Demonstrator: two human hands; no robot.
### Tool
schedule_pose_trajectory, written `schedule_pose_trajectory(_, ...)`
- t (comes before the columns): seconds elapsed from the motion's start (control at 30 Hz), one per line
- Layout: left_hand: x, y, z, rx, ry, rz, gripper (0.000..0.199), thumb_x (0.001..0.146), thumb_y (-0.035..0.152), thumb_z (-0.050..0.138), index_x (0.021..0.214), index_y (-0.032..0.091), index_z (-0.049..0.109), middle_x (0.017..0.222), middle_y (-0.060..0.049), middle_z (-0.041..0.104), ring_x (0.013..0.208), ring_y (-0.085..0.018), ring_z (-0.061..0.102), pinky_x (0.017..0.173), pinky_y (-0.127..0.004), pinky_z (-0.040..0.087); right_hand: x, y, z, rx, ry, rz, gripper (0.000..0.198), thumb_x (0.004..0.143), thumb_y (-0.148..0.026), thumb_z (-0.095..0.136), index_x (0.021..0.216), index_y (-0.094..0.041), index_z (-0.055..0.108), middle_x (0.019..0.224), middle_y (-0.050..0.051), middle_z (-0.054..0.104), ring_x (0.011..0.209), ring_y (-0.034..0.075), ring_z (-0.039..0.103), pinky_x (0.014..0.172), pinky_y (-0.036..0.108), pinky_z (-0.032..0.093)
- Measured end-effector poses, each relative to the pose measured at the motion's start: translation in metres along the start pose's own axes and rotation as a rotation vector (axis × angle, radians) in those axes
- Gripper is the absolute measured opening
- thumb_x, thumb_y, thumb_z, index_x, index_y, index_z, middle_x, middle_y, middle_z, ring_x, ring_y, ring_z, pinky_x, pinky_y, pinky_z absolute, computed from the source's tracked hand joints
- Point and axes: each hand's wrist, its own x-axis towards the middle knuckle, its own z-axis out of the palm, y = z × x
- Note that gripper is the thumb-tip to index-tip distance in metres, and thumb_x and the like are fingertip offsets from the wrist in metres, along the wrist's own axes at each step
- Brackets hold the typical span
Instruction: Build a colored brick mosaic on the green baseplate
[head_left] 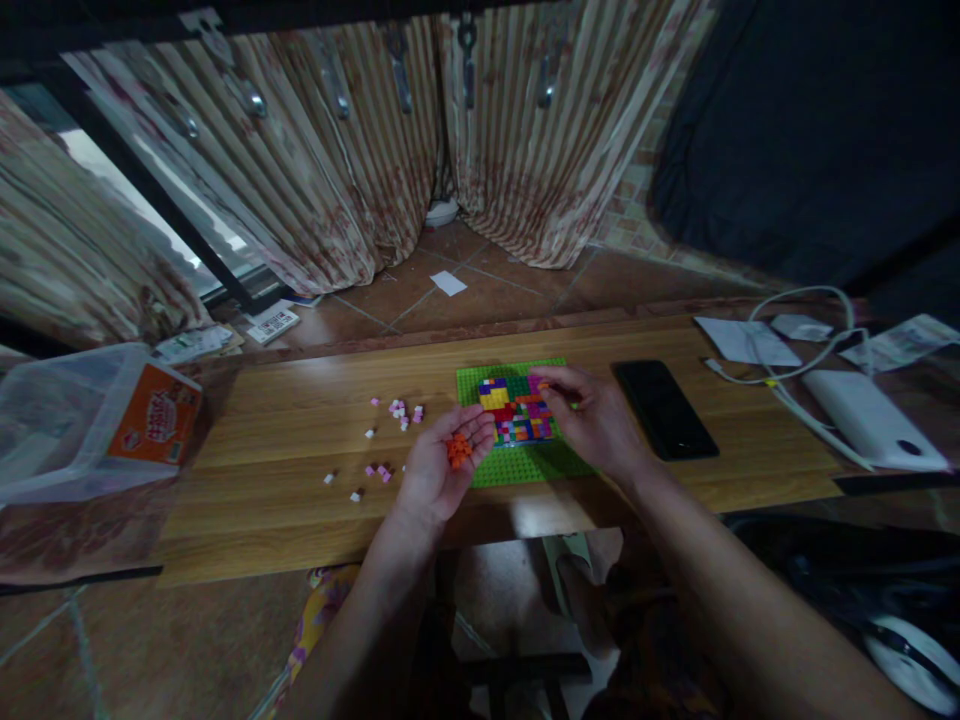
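Wood-grained and narrow, the table stretched crosswise in a tiled room. Nearest its front edge, the left hand was palm up, fingers loosely cupped around a small heap of orange toy bricks; loose pink and white bricks lay beside it, toward the table's left end. Next came the green studded baseplate, a multicoloured brick patch covering its middle. Over that patch's right side, the right hand held thumb and forefinger narrow, apparently pinching an orange brick. Such bricks were probably very light, stiff and hard to break, yet smooth and tiny enough to slip; opposite side walls seemed the best hold, leaving studs and underside free. The baseplate looked thin, best steadied at its bare near corners. Beyond the table's far edge hung striped curtains.
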Motion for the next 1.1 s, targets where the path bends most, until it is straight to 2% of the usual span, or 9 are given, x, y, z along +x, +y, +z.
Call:
schedule_pose_trajectory(0.13, 0.001, 0.000, 0.001, -0.004, 0.030, 0.017, 0.023, 0.087, 0.016, 0.050, 0.076, 0.008, 0.069, 0.073, -0.010, 0.069, 0.066, -0.011, 0.064, 0.065, -0.020, 0.053, 0.002, -0.002, -0.005, -0.179, -0.048, -0.038, 0.027, 0.091, -0.024, 0.045, 0.100, -0.020, 0.070, 0.097, 0.008, 0.071, 0.089, 0.021, 0.066, 0.082, 0.035, 0.050)
schedule_pose_trajectory(0.23, 0.001, 0.000, 0.001, -0.004, 0.028, 0.014, 0.022, 0.087, 0.015, 0.051, 0.076, 0.009, 0.069, 0.073, -0.010, 0.069, 0.066, -0.011, 0.064, 0.065, -0.020, 0.053, 0.002, -0.002, -0.005, -0.226, -0.070, -0.040, 0.026, 0.092, -0.024, 0.044, 0.099, -0.020, 0.069, 0.100, 0.008, 0.072, 0.092, 0.021, 0.067, 0.084, 0.035, 0.050)
schedule_pose_trajectory(0.53, 0.000, 0.000, 0.001, -0.013, 0.043, 0.013, 0.021, 0.086, 0.014, 0.050, 0.077, 0.008, 0.069, 0.074, -0.010, 0.069, 0.067, -0.011, 0.064, 0.065, -0.020, 0.053, -0.003, 0.002, 0.000, -0.191, -0.094, 0.003, 0.020, 0.091, -0.024, 0.049, 0.101, -0.021, 0.066, 0.098, 0.006, 0.072, 0.089, 0.022, 0.067, 0.082, 0.037, 0.050)
schedule_pose_trajectory(0.7, 0.000, 0.000, 0.002, -0.022, 0.051, 0.014, 0.022, 0.087, 0.013, 0.050, 0.077, 0.008, 0.069, 0.073, -0.010, 0.069, 0.065, -0.011, 0.064, 0.063, -0.020, 0.053, -0.004, 0.006, 0.004, -0.134, -0.050, -0.097, 0.012, 0.088, -0.025, 0.059, 0.087, -0.026, 0.071, 0.100, 0.004, 0.069, 0.103, 0.023, 0.059, 0.093, 0.043, 0.045)
schedule_pose_trajectory(0.83, 0.001, 0.001, 0.001, -0.023, 0.044, 0.025, 0.020, 0.086, 0.013, 0.051, 0.078, 0.008, 0.069, 0.074, -0.010, 0.069, 0.065, -0.011, 0.065, 0.063, -0.020, 0.054, -0.005, 0.014, 0.010, -0.119, 0.006, -0.058, 0.009, 0.083, -0.025, 0.066, 0.083, -0.028, 0.075, 0.095, 0.004, 0.066, 0.098, 0.023, 0.058, 0.090, 0.044, 0.044)
schedule_pose_trajectory(0.97, 0.002, 0.001, -0.001, -0.026, 0.034, 0.029, 0.018, 0.085, 0.014, 0.054, 0.078, 0.008, 0.069, 0.075, -0.010, 0.070, 0.066, -0.011, 0.065, 0.064, -0.020, 0.054, -0.006, 0.019, 0.016, -0.119, -0.045, -0.036, 0.011, 0.084, -0.026, 0.065, 0.086, -0.029, 0.076, 0.090, 0.003, 0.067, 0.093, 0.022, 0.059, 0.085, 0.041, 0.046)
schedule_pose_trajectory(1.1, 0.001, 0.001, -0.002, -0.036, 0.032, 0.032, 0.016, 0.084, 0.014, 0.055, 0.079, 0.008, 0.069, 0.075, -0.010, 0.070, 0.067, -0.011, 0.065, 0.064, -0.020, 0.055, -0.005, 0.018, 0.020, -0.183, -0.097, -0.079, 0.015, 0.086, -0.025, 0.061, 0.087, -0.027, 0.075, 0.086, 0.003, 0.071, 0.088, 0.022, 0.061, 0.080, 0.040, 0.048)
